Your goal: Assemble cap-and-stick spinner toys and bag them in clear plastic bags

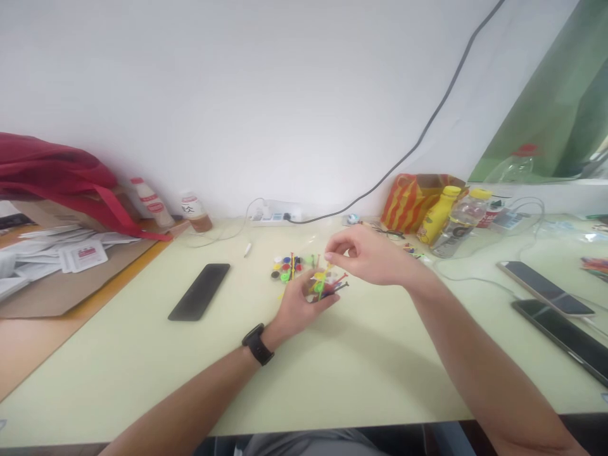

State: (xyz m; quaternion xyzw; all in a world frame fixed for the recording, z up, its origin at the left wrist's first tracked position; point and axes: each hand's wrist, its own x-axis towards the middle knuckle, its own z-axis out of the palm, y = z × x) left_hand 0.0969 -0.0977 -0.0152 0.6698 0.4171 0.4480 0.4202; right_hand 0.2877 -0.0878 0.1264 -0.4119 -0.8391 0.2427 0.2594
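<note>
My left hand (300,305), with a black watch on its wrist, curls around small coloured plastic pieces (319,287). A thin green stick and yellow parts show between its thumb and fingers. My right hand (363,254) is just above and to the right, its thumb and index finger pinched on a small yellow plastic piece (328,266) whose exact shape is blurred. Past the left fingers, round plastic discs (277,267) in several colours lie on the table, with thin sticks (292,263) among them. Thin red and dark sticks (341,287) poke out beside the left hand.
A black phone (199,292) lies at left, and two more phones (546,288) at right with cables. Bottles (439,212) and a striped bag (401,202) stand at back right. A power strip (275,214) sits by the wall. Paper packets (83,255) lie far left.
</note>
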